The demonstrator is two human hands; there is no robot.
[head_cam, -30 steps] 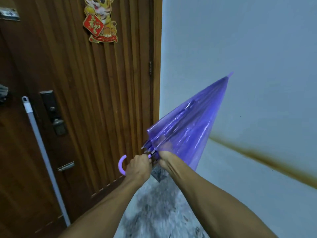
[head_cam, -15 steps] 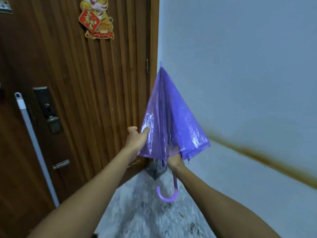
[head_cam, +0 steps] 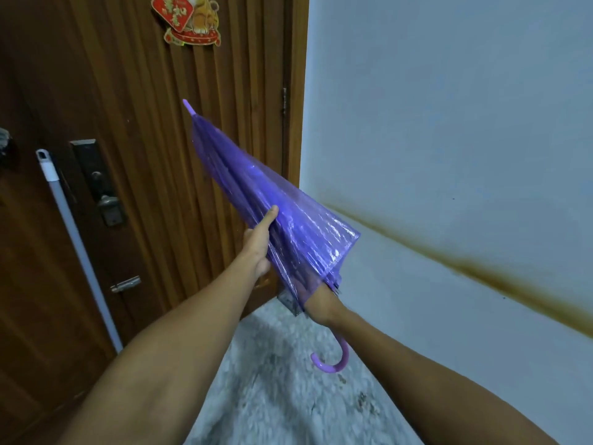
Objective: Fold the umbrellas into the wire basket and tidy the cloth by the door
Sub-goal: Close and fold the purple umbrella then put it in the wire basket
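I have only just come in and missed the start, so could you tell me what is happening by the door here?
A person is closing up a purple see-through umbrella in front of the wooden door. The right hand holds the shaft just under the canopy's edge, with the hooked handle hanging below. The left hand grips the collapsed canopy from the side, the tip pointing up towards the door. No wire basket or cloth is in view.

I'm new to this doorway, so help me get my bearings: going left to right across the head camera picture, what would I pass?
Pale pole → door lock → left hand → purple umbrella → brown streak on the wall.
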